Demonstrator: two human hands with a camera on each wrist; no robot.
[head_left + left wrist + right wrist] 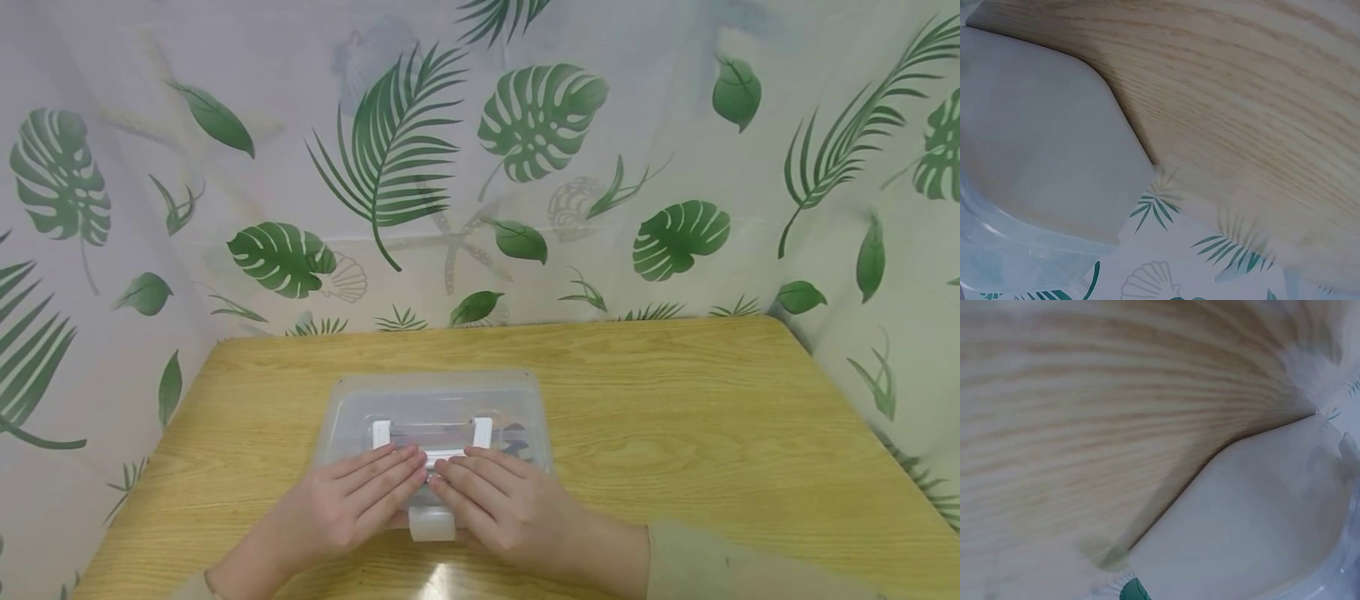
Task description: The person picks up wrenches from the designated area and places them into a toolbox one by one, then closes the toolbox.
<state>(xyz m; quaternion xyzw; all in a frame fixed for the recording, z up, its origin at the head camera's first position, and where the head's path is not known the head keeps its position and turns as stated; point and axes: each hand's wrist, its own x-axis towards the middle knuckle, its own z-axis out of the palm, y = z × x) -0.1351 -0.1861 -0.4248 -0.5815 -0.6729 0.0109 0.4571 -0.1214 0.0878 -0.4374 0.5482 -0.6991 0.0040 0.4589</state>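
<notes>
A translucent plastic storage box (pixel 435 400) sits on the table, its lid on. On the lid lies a white carrying handle (pixel 483 432), and a clear latch (pixel 432 525) is at the front edge. My left hand (pixel 352 496) rests on the lid's front left part, fingers straight and pointing inward. From the other side my right hand (pixel 510 504) presses on the front right part the same way, fingertips close to the left ones over the handle. The box's pale side wall (pixel 1041 131) fills much of the left wrist view; the right wrist view shows its opposite wall (pixel 1241 512).
The box stands on a yellow wood-grain table (pixel 675 433). Behind and beside the table hangs a pale cloth (pixel 600 275) printed with green leaves. Through the lid, dim dark and orange shapes (pixel 516 442) show at the box's right side.
</notes>
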